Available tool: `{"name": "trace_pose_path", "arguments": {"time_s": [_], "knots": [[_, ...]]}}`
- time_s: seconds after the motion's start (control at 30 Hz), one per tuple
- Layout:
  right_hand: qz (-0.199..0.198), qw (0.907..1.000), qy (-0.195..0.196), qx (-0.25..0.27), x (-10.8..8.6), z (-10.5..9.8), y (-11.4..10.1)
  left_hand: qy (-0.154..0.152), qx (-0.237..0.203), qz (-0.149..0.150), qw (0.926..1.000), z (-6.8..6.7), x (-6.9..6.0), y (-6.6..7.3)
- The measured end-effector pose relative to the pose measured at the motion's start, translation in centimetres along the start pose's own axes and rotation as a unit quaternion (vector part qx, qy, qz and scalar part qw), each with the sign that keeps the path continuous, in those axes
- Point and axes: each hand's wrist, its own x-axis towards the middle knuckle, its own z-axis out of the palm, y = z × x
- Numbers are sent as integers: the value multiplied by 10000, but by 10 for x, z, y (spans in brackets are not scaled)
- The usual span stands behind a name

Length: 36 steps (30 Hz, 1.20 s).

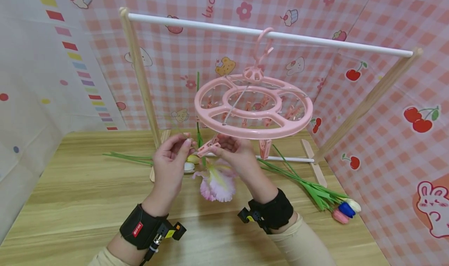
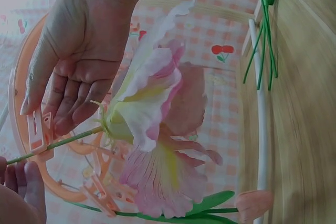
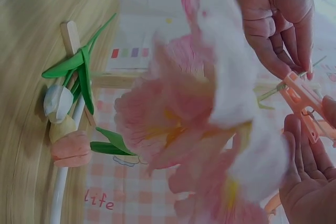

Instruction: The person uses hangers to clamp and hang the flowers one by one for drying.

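My left hand (image 1: pixel 170 157) pinches the thin green stem of an artificial flower with ruffled pink-and-white petals (image 1: pixel 219 186). The bloom hangs head-down below my hands. My right hand (image 1: pixel 242 161) pinches a pink clothespin (image 1: pixel 207 147) between thumb and fingers under the near left rim of a round pink drying hanger (image 1: pixel 252 132). In the left wrist view the stem (image 2: pixel 71 139) crosses the clothespin's mouth; whether the clip bites on it I cannot tell. Beyond, a pink tulip (image 2: pixel 252 205) hangs head-down, its stem at another clothespin (image 2: pixel 100 195).
The hanger hooks over a white rod (image 1: pixel 210 25) between wooden posts (image 1: pixel 140 75). Tulips in blue, white and pink (image 1: pixel 346 209) lie on the table at right. A white tulip (image 1: pixel 189 167) and a yellow tulip (image 1: pixel 193 159) lie behind my left hand, near the lower white bar (image 1: pixel 291 159).
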Motion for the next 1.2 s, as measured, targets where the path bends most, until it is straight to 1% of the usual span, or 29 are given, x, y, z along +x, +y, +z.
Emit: {"name": "trace_pose_path", "arguments": {"time_s": [0.1,0.2,0.3,0.4,0.63,0.87,0.97,1.03,1.1,1.2], "knots": [[16,9999,105,-137,0,0,1,-44,64,-60,10000,-2,-1,-1],[-32,9997,169,-157,-1,0,2,-59,170,-144,9997,-4,-2,-3],[-112,9997,169,-106,-1,-2,3,-56,361,-233,9991,-6,-3,-5],[-188,9994,178,-215,-2,-2,4,-27,612,-363,9975,-10,-3,-6],[-385,9963,210,-733,-3,-3,3,106,994,-704,9925,-23,-2,-11],[-668,9931,180,-952,-6,-3,0,293,1136,-1038,9877,-37,-1,-18],[-780,9908,191,-1092,-12,-1,-9,445,1105,-1097,9868,-44,1,-23],[-869,9876,208,-1288,-16,1,-16,589,1158,-1120,9852,-50,2,-27],[-994,9830,234,-1523,-19,2,-19,785,1223,-1142,9828,-56,4,-31],[-1213,9725,287,-1967,-18,-1,-12,1051,1450,-1212,9763,-67,7,-39]]}}
